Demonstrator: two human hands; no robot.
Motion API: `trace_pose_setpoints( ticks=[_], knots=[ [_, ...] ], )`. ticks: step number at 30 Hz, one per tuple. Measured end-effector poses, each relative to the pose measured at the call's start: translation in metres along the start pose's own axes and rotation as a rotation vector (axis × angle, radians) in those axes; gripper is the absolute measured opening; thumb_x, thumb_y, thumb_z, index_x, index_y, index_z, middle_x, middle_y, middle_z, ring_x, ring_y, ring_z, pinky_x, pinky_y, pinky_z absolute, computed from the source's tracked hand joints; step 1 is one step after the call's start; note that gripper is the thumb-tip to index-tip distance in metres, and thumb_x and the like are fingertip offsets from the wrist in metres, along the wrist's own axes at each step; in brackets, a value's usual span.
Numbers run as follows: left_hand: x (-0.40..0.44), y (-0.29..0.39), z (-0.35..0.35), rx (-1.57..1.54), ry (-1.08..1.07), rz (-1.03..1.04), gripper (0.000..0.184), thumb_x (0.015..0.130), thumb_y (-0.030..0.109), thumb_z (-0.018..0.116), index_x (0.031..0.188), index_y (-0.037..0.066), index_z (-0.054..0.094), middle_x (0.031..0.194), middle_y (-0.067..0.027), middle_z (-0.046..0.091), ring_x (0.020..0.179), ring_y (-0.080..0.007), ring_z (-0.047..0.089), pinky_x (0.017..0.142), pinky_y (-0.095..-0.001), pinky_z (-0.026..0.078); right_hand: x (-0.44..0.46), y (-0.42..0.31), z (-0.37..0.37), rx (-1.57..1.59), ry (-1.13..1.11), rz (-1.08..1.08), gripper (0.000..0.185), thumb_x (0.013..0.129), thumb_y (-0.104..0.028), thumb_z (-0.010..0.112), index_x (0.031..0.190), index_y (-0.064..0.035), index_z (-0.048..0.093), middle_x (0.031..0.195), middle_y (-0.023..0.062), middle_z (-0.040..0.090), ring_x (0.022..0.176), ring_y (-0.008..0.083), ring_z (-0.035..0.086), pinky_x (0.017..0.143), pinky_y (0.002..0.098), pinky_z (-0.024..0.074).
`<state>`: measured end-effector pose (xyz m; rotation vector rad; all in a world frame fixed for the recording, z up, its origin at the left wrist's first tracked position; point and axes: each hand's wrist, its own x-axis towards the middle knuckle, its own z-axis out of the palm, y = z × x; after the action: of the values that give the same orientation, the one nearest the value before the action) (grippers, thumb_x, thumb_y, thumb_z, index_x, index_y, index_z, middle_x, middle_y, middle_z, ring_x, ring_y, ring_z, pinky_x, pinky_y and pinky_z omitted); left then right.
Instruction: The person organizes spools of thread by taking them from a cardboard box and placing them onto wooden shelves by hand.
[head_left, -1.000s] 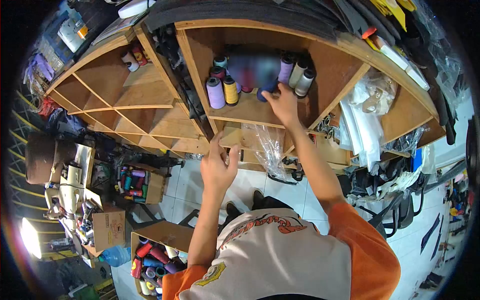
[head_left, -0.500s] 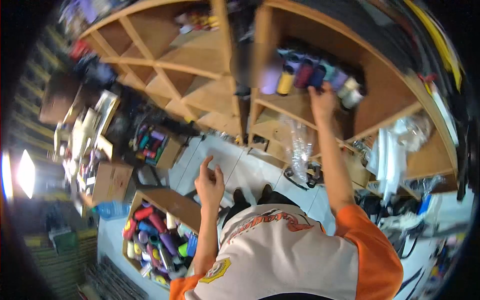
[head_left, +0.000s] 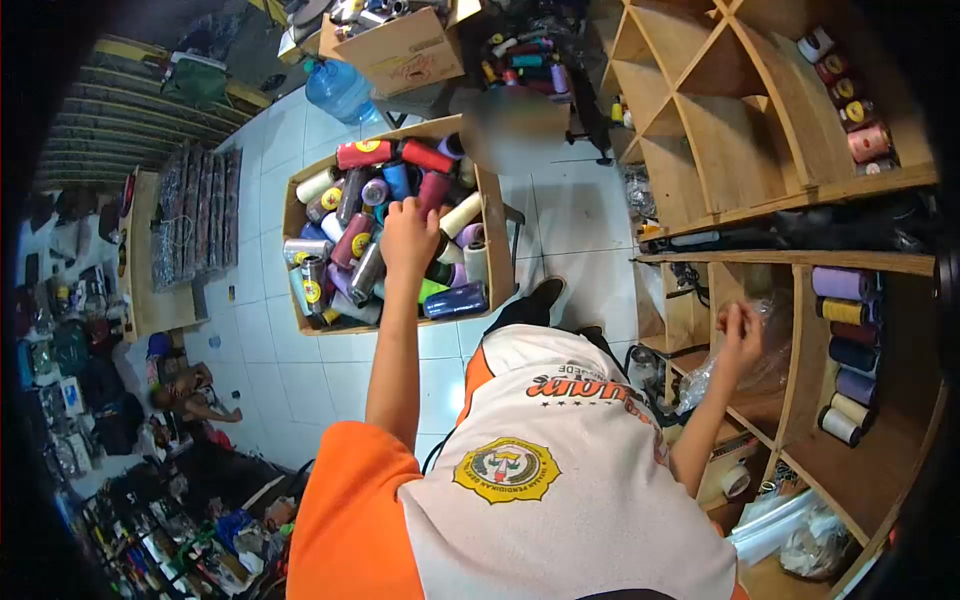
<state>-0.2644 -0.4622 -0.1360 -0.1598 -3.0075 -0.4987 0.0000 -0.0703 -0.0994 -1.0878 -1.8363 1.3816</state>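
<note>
Your left hand [head_left: 410, 236] has its fingers bent down over the thread spools in the open cardboard box [head_left: 497, 240], upper middle of the frame; whether they pinch one, you can't tell from here. Your right hand [head_left: 740, 335], right of centre, has its fingers half curled in front of the wooden shelf [head_left: 790, 360]; its fingertips are too small and blurred to tell if they meet.

The box sits on a pale tiled floor [head_left: 240, 345], with a blue water jug [head_left: 340, 92] just beyond its upper left corner. At the right edge of the frame, a row of spools [head_left: 853, 386] lies in a shelf compartment, lilac at the top and white at the bottom.

Nearest your left fingertips, the maroon spool [head_left: 433, 190] lies among the others, its long axis running up the frame and leaning slightly right. Just right of it, the cream spool [head_left: 460, 214] slants from lower left to upper right. The dark blue spool [head_left: 455, 301], at the box's lower right corner, lies almost level across the frame.

Your left forearm runs almost straight up from the orange sleeve, back of the hand upward. Your right forearm slants up and right, the wrist bent.
</note>
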Motion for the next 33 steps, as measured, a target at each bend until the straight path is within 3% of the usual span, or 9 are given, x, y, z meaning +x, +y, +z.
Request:
trace_pose_setpoints(
  ticks=[4,8,11,12,17,24,27,30,33],
  knots=[
    [-0.013,-0.042,0.024,0.278,-0.312,-0.096,0.046,0.072,0.029,0.071,0.106,0.005,0.051,0.099,-0.0155,0.058,0.091,-0.0353,0.061,0.077,-0.0484,0.049,0.003,-0.02,0.059,0.02,-0.217,-0.048,0.014,0.089,-0.01,0.061,0.099,-0.0005,0.062,0.08,0.0025,0.062,0.07,0.0096,0.058,0.061,0.0224,0.0461],
    [-0.019,-0.051,0.036,0.301,-0.225,-0.106,0.046,0.071,0.028,0.073,0.105,0.005,0.053,0.096,-0.0142,0.061,0.092,-0.0345,0.062,0.081,-0.0464,0.049,-0.001,-0.034,0.104,0.06,-0.409,-0.049,0.013,0.088,-0.007,0.061,0.099,-0.0007,0.062,0.084,0.0037,0.064,0.073,0.01,0.06,0.064,0.0224,0.048],
    [-0.018,-0.013,-0.004,-0.269,-0.036,-0.175,0.045,0.07,0.021,0.073,0.107,0.004,0.053,0.099,-0.0176,0.063,0.091,-0.0339,0.063,0.079,-0.0425,0.049,-0.01,-0.045,0.14,0.078,-0.611,-0.028,0.016,0.087,-0.008,0.062,0.1,-0.0002,0.063,0.087,0.0052,0.066,0.078,0.0107,0.062,0.067,0.0225,0.0493],
    [-0.019,0.009,-0.028,-0.513,-0.036,-0.228,0.05,0.067,0.015,0.078,0.11,0.003,0.054,0.101,-0.0151,0.065,0.089,-0.0258,0.064,0.078,-0.033,0.049,-0.014,-0.046,0.151,0.042,-0.722,-0.02,0.019,0.087,-0.01,0.062,0.104,-0.0007,0.061,0.091,0.0065,0.065,0.082,0.0115,0.062,0.067,0.023,0.0499],
    [-0.023,0.065,-0.065,-1.286,-0.252,-0.218,0.045,0.069,-0.002,0.073,0.109,0.004,0.054,0.105,-0.007,0.064,0.094,-0.0159,0.06,0.084,-0.0303,0.048,-0.048,-0.073,0.198,0.338,-1.059,0.368,0.039,0.089,-0.025,0.063,0.118,0.0003,0.054,0.109,0.0118,0.059,0.091,0.0162,0.06,0.071,0.028,0.0539],
    [-0.038,0.068,-0.029,-1.544,-0.479,-0.029,0.051,0.073,0.01,0.074,0.118,0.002,0.05,0.111,-0.0088,0.06,0.103,-0.0167,0.057,0.089,-0.0321,0.046,-0.029,-0.051,0.186,0.535,-1.014,0.472,0.038,0.091,-0.024,0.061,0.115,0.0039,0.054,0.099,0.0081,0.058,0.089,0.0157,0.059,0.076,0.0306,0.0539],
    [-0.031,0.045,-0.003,-1.375,-0.28,-0.509,0.05,0.079,0.021,0.069,0.119,-0.001,0.049,0.11,-0.0148,0.059,0.103,-0.0248,0.058,0.087,-0.0355,0.046,-0.008,-0.051,0.155,0.475,-0.89,0.381,0.04,0.086,-0.021,0.068,0.114,0.0041,0.054,0.099,0.0074,0.059,0.089,0.0143,0.058,0.079,0.0283,0.0505],
    [-0.042,-0.001,0.065,-0.416,-0.339,-0.046,0.056,0.08,0.033,0.067,0.12,-0.002,0.049,0.107,-0.0264,0.057,0.102,-0.0404,0.055,0.087,-0.0422,0.045,0.014,-0.053,0.113,0.394,-0.8,0.21,0.044,0.082,-0.022,0.072,0.113,0.0035,0.055,0.099,0.0072,0.059,0.089,0.0136,0.058,0.08,0.0265,0.0482],
    [-0.039,0.012,0.055,-0.361,-0.615,-0.198,0.069,0.071,0.037,0.074,0.124,0.001,0.047,0.119,-0.0282,0.053,0.109,-0.0374,0.054,0.09,-0.0405,0.045,0.023,-0.066,0.069,0.296,-0.722,0.088,0.043,0.079,-0.023,0.074,0.11,0.0018,0.057,0.099,0.0059,0.06,0.089,0.0128,0.057,0.082,0.0255,0.0467]
  ],
)
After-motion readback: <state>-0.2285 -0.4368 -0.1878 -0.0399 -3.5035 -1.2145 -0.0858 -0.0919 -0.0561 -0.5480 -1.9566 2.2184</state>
